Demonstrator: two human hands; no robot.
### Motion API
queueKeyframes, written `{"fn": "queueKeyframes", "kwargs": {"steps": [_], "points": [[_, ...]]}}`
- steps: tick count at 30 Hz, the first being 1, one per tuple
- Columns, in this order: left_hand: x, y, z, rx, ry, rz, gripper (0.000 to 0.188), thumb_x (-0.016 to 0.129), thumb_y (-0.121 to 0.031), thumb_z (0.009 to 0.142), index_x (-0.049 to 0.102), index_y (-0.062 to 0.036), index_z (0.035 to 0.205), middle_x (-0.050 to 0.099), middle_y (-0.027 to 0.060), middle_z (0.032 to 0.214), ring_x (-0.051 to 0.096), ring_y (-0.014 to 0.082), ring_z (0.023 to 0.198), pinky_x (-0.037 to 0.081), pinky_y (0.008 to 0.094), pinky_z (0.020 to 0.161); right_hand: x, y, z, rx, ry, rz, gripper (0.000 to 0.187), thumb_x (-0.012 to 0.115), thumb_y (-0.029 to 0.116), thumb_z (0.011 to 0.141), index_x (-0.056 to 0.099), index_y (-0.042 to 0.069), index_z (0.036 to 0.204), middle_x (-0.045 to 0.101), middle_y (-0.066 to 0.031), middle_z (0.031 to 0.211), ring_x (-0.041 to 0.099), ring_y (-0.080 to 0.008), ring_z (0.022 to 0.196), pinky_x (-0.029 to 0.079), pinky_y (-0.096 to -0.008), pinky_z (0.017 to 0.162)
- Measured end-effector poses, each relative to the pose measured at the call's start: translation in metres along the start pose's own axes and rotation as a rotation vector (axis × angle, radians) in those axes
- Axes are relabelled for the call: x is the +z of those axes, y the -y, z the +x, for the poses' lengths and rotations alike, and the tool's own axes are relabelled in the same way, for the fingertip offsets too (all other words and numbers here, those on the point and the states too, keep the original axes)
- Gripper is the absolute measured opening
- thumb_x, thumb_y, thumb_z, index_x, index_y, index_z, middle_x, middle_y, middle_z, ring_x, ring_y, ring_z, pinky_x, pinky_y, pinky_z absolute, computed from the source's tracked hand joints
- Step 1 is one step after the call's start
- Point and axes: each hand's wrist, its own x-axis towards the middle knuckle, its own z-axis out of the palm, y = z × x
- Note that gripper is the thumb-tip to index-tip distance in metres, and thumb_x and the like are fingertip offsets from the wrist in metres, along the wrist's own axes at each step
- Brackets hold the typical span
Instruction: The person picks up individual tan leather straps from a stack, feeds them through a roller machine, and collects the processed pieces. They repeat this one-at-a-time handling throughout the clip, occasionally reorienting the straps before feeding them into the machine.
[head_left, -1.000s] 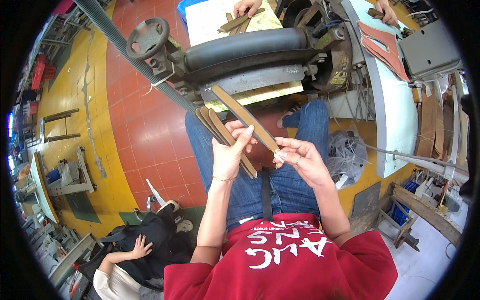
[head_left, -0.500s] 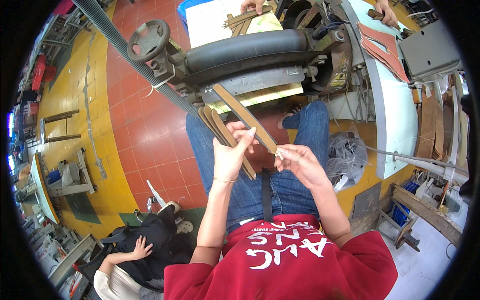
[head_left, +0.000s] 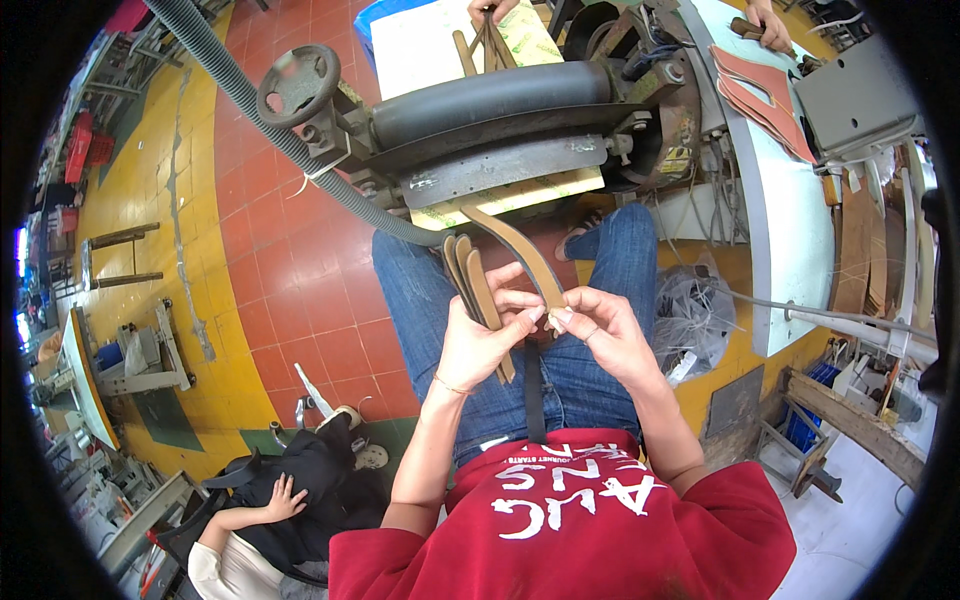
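Above my lap, a single tan leather strap (head_left: 518, 246) with a dark edge curves up toward the machine. My right hand (head_left: 608, 328) pinches its near end between thumb and fingers. My left hand (head_left: 476, 348) is closed around a small bundle of similar brown straps (head_left: 470, 270), which stick out above and below the palm. The left thumb and fingertips also meet the near end of the single strap, right beside the right hand's fingertips. What the fingertips do at that end is partly hidden.
Ahead stands a machine with a dark roller (head_left: 490, 100), metal plate (head_left: 505, 172), handwheel (head_left: 299, 84) and grey hose (head_left: 250, 112). Beyond it, another person's hand (head_left: 493, 10) grips straps. A pale table (head_left: 785, 235) with orange leather pieces (head_left: 765, 105) is at right, near a plastic bag (head_left: 695, 325).
My left hand has moved right and slightly down with the bundle, its fingertips now at the strap's near end. The single strap has gone from straight to bent. Beyond the roller, the other person's hand has lifted straps.
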Motion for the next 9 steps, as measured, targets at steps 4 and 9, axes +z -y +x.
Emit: {"fn": "queueKeyframes", "kwargs": {"steps": [4, 9], "points": [[-0.0002, -0.0018, -0.0003, 0.006, -0.001, 0.033, 0.052, 0.068, 0.001, 0.077, 0.044, 0.0075, 0.123, 0.067, 0.0128, 0.088, 0.063, 0.0140, 0.073, 0.053, 0.0244, 0.066, 0.0010, 0.0038, -0.0023, -0.016, -0.010, -0.092, 0.014, 0.055, 0.009, 0.089, 0.061, -0.001, 0.097, 0.062, -0.0016, 0.086, 0.055, -0.0071, 0.081, 0.044, -0.0226, 0.074], [0.0021, -0.0032, -0.0001, 0.010, 0.015, 0.019, 0.052, 0.066, 0.001, 0.079, 0.043, 0.0096, 0.125, 0.068, 0.0110, 0.090, 0.063, 0.0094, 0.076, 0.052, 0.0208, 0.068, -0.0002, 0.0011, -0.0027, -0.034, -0.008, -0.098, 0.018, 0.057, 0.017, 0.089, 0.062, 0.001, 0.096, 0.063, -0.0024, 0.084, 0.055, -0.0070, 0.077, 0.046, -0.0241, 0.071]]}}
